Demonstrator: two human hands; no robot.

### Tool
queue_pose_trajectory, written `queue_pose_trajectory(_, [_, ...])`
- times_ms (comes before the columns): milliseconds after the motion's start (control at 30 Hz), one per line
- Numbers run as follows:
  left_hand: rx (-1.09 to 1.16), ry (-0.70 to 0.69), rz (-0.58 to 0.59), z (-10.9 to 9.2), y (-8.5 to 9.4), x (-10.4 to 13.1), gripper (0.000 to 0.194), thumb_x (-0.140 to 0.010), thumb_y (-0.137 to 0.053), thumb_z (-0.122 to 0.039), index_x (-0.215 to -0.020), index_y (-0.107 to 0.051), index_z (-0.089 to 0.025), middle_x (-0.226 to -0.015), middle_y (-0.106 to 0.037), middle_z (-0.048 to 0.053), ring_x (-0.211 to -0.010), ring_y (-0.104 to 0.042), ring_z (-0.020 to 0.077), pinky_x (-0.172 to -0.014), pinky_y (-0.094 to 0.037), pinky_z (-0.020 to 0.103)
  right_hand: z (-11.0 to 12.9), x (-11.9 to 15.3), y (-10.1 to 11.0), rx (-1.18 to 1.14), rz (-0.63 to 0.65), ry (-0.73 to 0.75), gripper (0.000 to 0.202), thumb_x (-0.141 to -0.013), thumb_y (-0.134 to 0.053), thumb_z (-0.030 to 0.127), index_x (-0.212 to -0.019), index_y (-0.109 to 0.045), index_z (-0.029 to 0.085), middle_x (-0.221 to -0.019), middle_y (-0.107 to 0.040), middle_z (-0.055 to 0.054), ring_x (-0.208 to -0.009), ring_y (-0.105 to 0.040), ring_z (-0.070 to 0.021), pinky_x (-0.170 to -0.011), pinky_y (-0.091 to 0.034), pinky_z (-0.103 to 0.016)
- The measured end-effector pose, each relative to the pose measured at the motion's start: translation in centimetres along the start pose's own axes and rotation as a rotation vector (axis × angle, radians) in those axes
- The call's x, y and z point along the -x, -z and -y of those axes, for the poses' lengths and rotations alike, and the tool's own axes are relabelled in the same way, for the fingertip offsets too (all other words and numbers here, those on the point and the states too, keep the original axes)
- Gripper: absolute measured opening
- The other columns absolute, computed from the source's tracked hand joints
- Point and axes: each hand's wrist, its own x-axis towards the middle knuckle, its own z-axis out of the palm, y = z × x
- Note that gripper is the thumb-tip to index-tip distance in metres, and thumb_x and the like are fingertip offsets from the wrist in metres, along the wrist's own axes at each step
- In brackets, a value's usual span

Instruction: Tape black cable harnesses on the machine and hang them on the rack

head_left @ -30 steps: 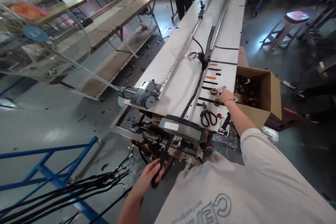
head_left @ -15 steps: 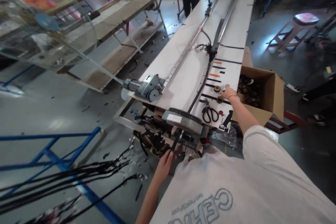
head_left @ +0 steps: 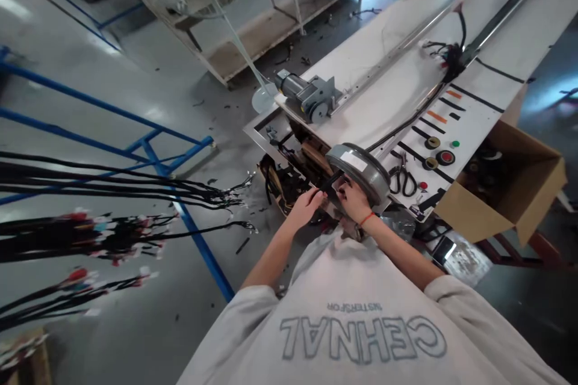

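My left hand is closed on the end of a black cable bundle at the near end of the white table. Just right of it, my right hand is at the same bundle, beneath the round grey machine head, fingers bent and partly hidden. From there the bundle runs up the table along the metal rail. Black-handled scissors lie right of the round head. Tape rolls and black and orange tape strips sit along the right edge.
A grey motor is fixed at the table's left corner. An open cardboard box stands at the right. Blue metal frames and hanging cable bundles are at the left. Red and green buttons are on the table.
My right hand has moved from the tape rolls on the table down to the bundle beside my left hand. The view has swung, with the table now further right.
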Motion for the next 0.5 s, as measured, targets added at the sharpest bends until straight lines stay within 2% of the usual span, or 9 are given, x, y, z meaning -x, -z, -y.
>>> queue_pose_trajectory(67, [-0.051, -0.038, 0.023, -0.1, 0.1, -0.1, 0.05, -0.093, -0.043, -0.058, -0.097, -0.064, -0.013, -0.064, -0.053, -0.001, -0.059, -0.047, 0.0122, -0.055, -0.039, 0.023, -0.9, -0.8, 0.0, -0.023, -0.008, 0.039, 0.013, -0.085, -0.056, 0.014, -0.085, -0.067, 0.019, -0.115, -0.062, -0.012, -0.109, -0.058, -0.0259, -0.098, -0.047, -0.041])
queue_pose_trajectory(133, [-0.1, -0.071, 0.041, 0.1, 0.0, -0.3, 0.048, -0.096, -0.039, -0.055, -0.1, -0.063, -0.013, -0.068, -0.057, 0.0, -0.063, -0.051, 0.0135, -0.059, -0.042, 0.024, -1.3, -0.6, 0.4, -0.081, -0.022, 0.08, 0.017, -0.087, -0.052, 0.015, -0.084, -0.068, 0.021, -0.103, -0.065, -0.009, -0.096, -0.063, -0.0218, -0.09, -0.051, -0.035])
queue_pose_trajectory(200, [-0.178, -0.098, 0.059, 0.6, -0.2, -0.5, 0.044, -0.098, -0.036, -0.049, -0.098, -0.063, -0.014, -0.072, -0.06, 0.002, -0.067, -0.055, 0.0151, -0.065, -0.045, 0.026, -1.0, -0.2, 0.9, -0.134, -0.03, 0.09, 0.019, -0.09, -0.05, 0.018, -0.085, -0.069, 0.021, -0.09, -0.066, -0.007, -0.083, -0.064, -0.0192, -0.081, -0.052, -0.031])
queue_pose_trajectory(300, [-0.355, -0.114, 0.101, 1.6, -0.9, -0.7, 0.035, -0.099, -0.038, -0.039, -0.093, -0.063, -0.015, -0.078, -0.066, 0.005, -0.074, -0.061, 0.0187, -0.073, -0.047, 0.029, 0.3, -0.7, 1.2, -0.19, -0.074, 0.086, 0.023, -0.094, -0.047, 0.028, -0.089, -0.069, 0.02, -0.085, -0.065, -0.006, -0.079, -0.064, -0.0186, -0.079, -0.052, -0.031])
queue_pose_trajectory(367, [-0.452, -0.114, 0.121, 2.2, -1.4, -0.8, 0.03, -0.098, -0.04, -0.035, -0.096, -0.063, -0.015, -0.082, -0.068, 0.008, -0.077, -0.063, 0.021, -0.075, -0.047, 0.031, 1.2, -1.6, 1.1, -0.209, -0.069, 0.089, 0.025, -0.094, -0.046, 0.031, -0.098, -0.068, 0.019, -0.091, -0.066, -0.008, -0.085, -0.064, -0.0201, -0.083, -0.052, -0.033])
queue_pose_trajectory(500, [-0.508, -0.118, 0.136, 2.6, -1.9, -0.8, 0.028, -0.099, -0.039, -0.031, -0.103, -0.062, -0.015, -0.086, -0.07, 0.01, -0.079, -0.066, 0.022, -0.075, -0.047, 0.03, 1.8, -2.7, 1.4, -0.164, -0.003, 0.19, 0.038, -0.088, -0.053, 0.03, -0.123, -0.058, 0.016, -0.121, -0.061, -0.015, -0.109, -0.059, -0.0233, -0.094, -0.049, -0.039])
